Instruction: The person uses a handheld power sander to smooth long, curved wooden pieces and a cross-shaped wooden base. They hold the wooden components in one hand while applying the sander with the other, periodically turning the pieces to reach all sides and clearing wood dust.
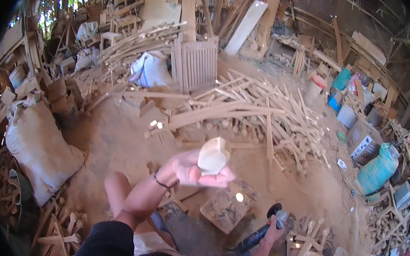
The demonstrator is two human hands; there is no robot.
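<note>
Left hand (196, 169) gripping pale wood block (213, 156), right hand (273, 232) clasping grinder (258, 237), above sawdust-strewn workshop floor (115, 139).

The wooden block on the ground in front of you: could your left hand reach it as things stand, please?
Probably not at once: the left hand is raised, holding a pale carved wood piece. The wooden block lies uncovered just below.

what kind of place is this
Most likely a rough open-sided woodworking shed. A big pile of cut wooden sticks covers the sawdust floor, the left hand holds a pale carved wood piece, and the right hand grips an angle grinder.
</note>
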